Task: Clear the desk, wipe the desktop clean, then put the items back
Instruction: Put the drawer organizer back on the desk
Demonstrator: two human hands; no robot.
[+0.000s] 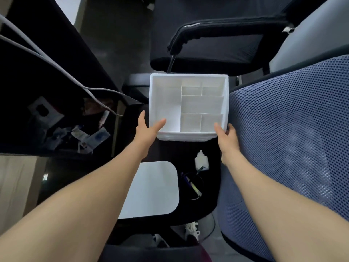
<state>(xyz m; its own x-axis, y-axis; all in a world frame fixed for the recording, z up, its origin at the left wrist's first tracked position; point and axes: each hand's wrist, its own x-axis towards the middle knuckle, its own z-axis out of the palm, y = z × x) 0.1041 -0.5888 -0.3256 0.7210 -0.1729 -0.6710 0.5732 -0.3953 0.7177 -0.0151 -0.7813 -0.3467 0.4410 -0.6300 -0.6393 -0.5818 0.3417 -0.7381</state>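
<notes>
A white plastic organizer box (188, 104) with several empty compartments sits over the dark seat of a chair, in the middle of the view. My left hand (148, 129) grips its near left corner, thumb inside the big compartment and fingers along the outer wall. My right hand (226, 137) grips the near right corner, thumb inside and fingers outside. Below the box, on the black chair seat (190, 154), lie a small white bottle (201, 161), a black cup of pens (191, 186) and a flat white rounded item (153, 190).
A blue mesh chair back (292, 138) stands close on the right. Another black chair with an armrest (217, 25) is beyond the box. On the left, a dark bin or bag (62, 129) holds wrappers and scraps, with grey cables (56, 67) running across it.
</notes>
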